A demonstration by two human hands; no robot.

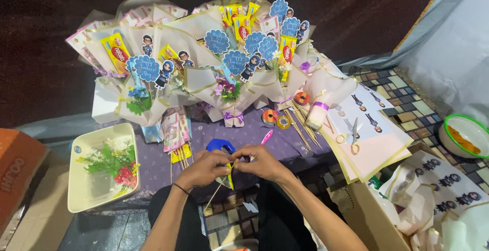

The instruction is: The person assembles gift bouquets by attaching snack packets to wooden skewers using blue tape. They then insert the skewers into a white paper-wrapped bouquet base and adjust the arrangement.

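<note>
While hands (pixel 234 165) pinch: bouquets (pixel 204 62) beyond.

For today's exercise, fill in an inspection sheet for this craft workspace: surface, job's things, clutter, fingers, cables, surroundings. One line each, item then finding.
Surface: purple cloth over the floor, tiled floor at right.
Job's things: a small yellow packet on a wooden skewer, pinched between both hands.
Clutter: wrapped snack bouquets, scissors, tape rolls, pink pen, white tray holding artificial flowers.
Fingers: left hand and right hand both closed on the skewer piece.
Cables: nothing seen.
Surroundings: dark wall behind, green-rimmed bowl at right, orange box at left.
</note>
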